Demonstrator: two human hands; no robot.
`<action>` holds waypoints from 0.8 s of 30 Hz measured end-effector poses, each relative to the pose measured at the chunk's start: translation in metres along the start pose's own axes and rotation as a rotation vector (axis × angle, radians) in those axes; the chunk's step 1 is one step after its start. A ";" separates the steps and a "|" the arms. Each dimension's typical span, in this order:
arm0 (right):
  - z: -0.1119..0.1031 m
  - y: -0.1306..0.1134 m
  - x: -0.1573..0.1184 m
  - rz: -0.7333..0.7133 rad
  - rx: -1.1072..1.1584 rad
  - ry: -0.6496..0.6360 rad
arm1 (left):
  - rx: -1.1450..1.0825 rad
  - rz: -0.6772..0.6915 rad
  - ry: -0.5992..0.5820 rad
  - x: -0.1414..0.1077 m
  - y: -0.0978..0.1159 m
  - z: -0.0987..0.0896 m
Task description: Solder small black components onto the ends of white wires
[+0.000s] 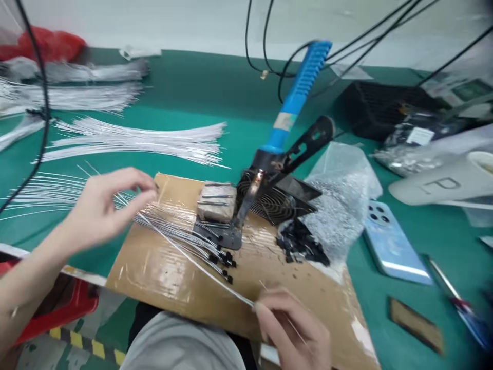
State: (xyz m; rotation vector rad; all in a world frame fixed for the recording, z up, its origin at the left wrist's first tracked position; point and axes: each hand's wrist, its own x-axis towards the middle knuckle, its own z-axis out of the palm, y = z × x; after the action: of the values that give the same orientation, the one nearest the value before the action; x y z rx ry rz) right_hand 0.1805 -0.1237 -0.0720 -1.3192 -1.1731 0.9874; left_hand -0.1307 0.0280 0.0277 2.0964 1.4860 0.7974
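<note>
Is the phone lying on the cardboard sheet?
No, the phone lies on the green tabletop, beside the cardboard sheet.

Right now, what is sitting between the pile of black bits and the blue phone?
A clear plastic bag lies between the black bits and the blue phone, as the head view shows.

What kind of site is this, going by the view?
Probably a small cable or wire assembly bench: bundled white wires on a green work surface, a soldering iron holder with coiled stand, and yellow-black floor tape below.
</note>
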 end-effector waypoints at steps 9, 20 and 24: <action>0.030 -0.010 0.040 -0.158 -0.118 -0.132 | -0.084 0.151 -0.425 -0.049 0.068 0.101; 0.029 -0.008 0.043 0.036 -0.042 -0.154 | -0.591 -0.356 -0.570 -0.034 0.053 0.109; 0.025 -0.008 0.043 0.096 -0.006 -0.150 | -0.622 -0.409 -0.522 -0.032 0.056 0.106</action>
State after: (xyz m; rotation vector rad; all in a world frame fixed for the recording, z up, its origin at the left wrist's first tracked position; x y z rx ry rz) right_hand 0.1623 -0.0772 -0.0639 -1.3344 -1.2357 1.1698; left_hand -0.0288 -0.0229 -0.0199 1.3362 1.1272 0.4268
